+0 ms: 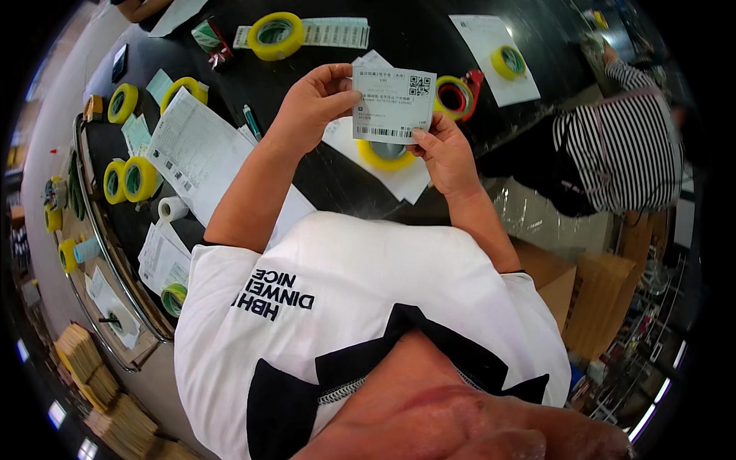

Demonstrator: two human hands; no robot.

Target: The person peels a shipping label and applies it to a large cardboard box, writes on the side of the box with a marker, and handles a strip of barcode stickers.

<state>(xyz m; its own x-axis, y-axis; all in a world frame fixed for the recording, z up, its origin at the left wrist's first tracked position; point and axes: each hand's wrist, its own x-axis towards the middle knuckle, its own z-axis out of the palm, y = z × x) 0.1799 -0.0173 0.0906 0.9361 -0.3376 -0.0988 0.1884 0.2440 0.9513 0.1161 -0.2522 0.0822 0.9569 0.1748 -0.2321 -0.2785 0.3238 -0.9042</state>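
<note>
Label (395, 103), white paper, near-square, gripped two-handed

Held above the glossy black table (414, 38), slightly longer axis roughly sideways. Left hand (313, 107) pinched its left edge; right hand (447, 155), its lower-right corner; equally near. Yellow tape rolls (276, 54), white printed sheets (195, 146) around. Striped-shirted person (613, 149) off right.

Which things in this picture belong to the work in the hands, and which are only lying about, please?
Seem to belong to the work:
- white printed label, held by both hands
- left hand
- right hand

Seem to be only lying about:
- teal pen
- black phone
- small white roll
- yellow tape roll near the far edge
</note>
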